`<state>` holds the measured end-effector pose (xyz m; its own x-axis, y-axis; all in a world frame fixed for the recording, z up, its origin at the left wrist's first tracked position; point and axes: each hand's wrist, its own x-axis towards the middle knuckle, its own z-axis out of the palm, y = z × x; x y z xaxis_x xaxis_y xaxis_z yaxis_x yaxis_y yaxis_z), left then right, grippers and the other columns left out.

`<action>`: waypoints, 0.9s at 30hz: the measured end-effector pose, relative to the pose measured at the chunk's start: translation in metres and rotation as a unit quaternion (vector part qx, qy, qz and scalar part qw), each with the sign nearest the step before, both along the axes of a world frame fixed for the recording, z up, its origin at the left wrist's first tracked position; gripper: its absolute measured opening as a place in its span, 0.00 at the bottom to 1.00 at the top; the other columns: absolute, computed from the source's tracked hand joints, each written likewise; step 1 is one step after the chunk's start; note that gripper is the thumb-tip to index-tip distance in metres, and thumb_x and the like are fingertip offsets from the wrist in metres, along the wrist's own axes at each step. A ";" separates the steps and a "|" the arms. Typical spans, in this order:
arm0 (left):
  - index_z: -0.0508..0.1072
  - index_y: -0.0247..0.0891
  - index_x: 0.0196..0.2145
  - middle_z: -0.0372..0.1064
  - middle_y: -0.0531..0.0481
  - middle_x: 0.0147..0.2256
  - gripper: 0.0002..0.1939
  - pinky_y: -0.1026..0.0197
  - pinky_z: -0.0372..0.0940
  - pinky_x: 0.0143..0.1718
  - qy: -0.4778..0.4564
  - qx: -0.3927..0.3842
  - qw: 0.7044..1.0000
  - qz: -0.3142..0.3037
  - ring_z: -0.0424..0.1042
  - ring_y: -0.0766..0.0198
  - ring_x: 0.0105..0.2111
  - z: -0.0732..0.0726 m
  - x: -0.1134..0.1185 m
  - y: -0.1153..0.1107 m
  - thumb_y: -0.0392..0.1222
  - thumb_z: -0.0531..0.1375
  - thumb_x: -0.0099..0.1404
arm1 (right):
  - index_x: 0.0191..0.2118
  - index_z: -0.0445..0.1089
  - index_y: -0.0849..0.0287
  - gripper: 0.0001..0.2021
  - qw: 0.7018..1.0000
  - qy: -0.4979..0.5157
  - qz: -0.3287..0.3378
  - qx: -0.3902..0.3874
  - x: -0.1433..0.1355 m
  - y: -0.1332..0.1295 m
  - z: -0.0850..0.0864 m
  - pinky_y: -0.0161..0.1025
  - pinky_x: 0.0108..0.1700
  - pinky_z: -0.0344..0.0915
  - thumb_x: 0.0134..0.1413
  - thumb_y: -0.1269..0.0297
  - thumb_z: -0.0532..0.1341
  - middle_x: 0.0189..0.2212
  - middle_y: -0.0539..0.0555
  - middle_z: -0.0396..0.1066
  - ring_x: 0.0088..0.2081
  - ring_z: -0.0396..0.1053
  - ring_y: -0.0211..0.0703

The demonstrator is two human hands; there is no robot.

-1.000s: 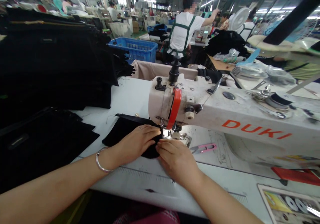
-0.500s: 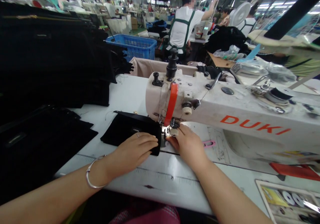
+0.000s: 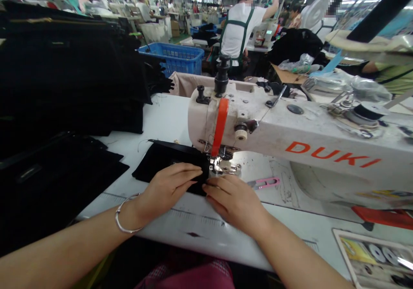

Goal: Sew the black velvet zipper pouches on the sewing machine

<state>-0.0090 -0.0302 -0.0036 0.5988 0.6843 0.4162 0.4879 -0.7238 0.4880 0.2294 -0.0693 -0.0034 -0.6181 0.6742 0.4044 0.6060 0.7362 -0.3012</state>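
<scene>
A black fabric piece (image 3: 155,162) lies flat on the white machine table, its right edge at the presser foot (image 3: 217,165) of a sewing machine (image 3: 258,116) marked DUKI. My left hand (image 3: 171,188) rests palm down on the fabric, fingers stretched out toward the foot. Just below the foot, my right hand (image 3: 234,198) lies with its fingertips on the fabric's right edge, fingers extended and a little bent. The fingertips of both hands are close together. Pink-handled thread snips (image 3: 267,182) lie right of my right hand.
Tall stacks of black fabric pieces (image 3: 71,78) fill the left side. Behind the machine are a cloth-lined bin (image 3: 183,84) and a blue basket (image 3: 180,56). A person in a white shirt (image 3: 237,30) is further back. A framed picture panel (image 3: 371,254) lies at the lower right.
My right hand has moved from beside the presser foot down and left onto the fabric's edge, uncovering the foot and more of the snips. My left hand has shifted slightly left.
</scene>
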 end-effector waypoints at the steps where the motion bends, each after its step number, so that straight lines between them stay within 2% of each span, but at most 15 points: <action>1: 0.71 0.40 0.55 0.71 0.47 0.52 0.15 0.57 0.67 0.56 0.004 0.011 1.000 0.000 0.70 0.61 0.52 0.000 0.000 0.000 0.36 0.55 0.72 | 0.47 0.72 0.59 0.09 1.000 0.002 0.009 -0.004 -0.002 -0.002 0.000 0.44 0.47 0.67 0.66 0.70 0.56 0.44 0.56 0.73 0.44 0.68 0.47; 4: 0.70 0.38 0.55 0.71 0.46 0.52 0.15 0.57 0.68 0.55 0.038 0.059 0.997 -0.027 0.70 0.61 0.53 -0.001 0.002 0.000 0.35 0.54 0.73 | 0.44 0.74 0.60 0.09 1.000 0.011 0.017 -0.005 -0.006 -0.003 0.001 0.43 0.44 0.67 0.66 0.71 0.56 0.37 0.55 0.75 0.41 0.68 0.45; 8: 0.69 0.32 0.55 0.70 0.42 0.54 0.16 0.51 0.66 0.59 0.124 0.120 0.979 -0.109 0.67 0.58 0.56 -0.005 0.008 -0.001 0.30 0.51 0.72 | 0.42 0.74 0.59 0.09 0.999 0.021 0.034 -0.003 -0.006 -0.003 0.001 0.43 0.40 0.67 0.66 0.70 0.56 0.35 0.54 0.75 0.37 0.68 0.44; 13: 0.69 0.32 0.54 0.69 0.41 0.54 0.16 0.49 0.62 0.62 0.180 0.122 0.967 -0.130 0.66 0.56 0.57 -0.003 0.009 0.000 0.30 0.52 0.71 | 0.42 0.74 0.60 0.09 0.999 0.020 0.042 -0.022 -0.005 -0.006 0.002 0.43 0.40 0.66 0.66 0.71 0.56 0.35 0.54 0.75 0.37 0.68 0.44; 22: 0.67 0.32 0.56 0.69 0.43 0.54 0.16 0.52 0.61 0.63 0.196 0.156 0.955 -0.158 0.65 0.58 0.58 -0.004 0.008 0.021 0.29 0.52 0.71 | 0.45 0.73 0.59 0.08 0.998 0.043 0.007 -0.039 -0.008 -0.003 0.003 0.44 0.42 0.66 0.65 0.71 0.57 0.37 0.54 0.75 0.39 0.69 0.45; 27: 0.70 0.34 0.50 0.72 0.45 0.51 0.12 0.54 0.62 0.63 0.110 0.147 0.965 -0.187 0.69 0.62 0.54 -0.001 0.002 0.022 0.30 0.52 0.73 | 0.43 0.73 0.60 0.07 0.998 0.038 0.006 -0.050 -0.006 -0.003 0.004 0.45 0.43 0.67 0.66 0.70 0.57 0.38 0.54 0.75 0.40 0.69 0.45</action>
<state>-0.0075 -0.0081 -0.0046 0.8773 0.2743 0.3939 0.2338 -0.9609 0.1485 0.2231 -0.0721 0.0004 -0.5966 0.7063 0.3810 0.5699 0.7071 -0.4185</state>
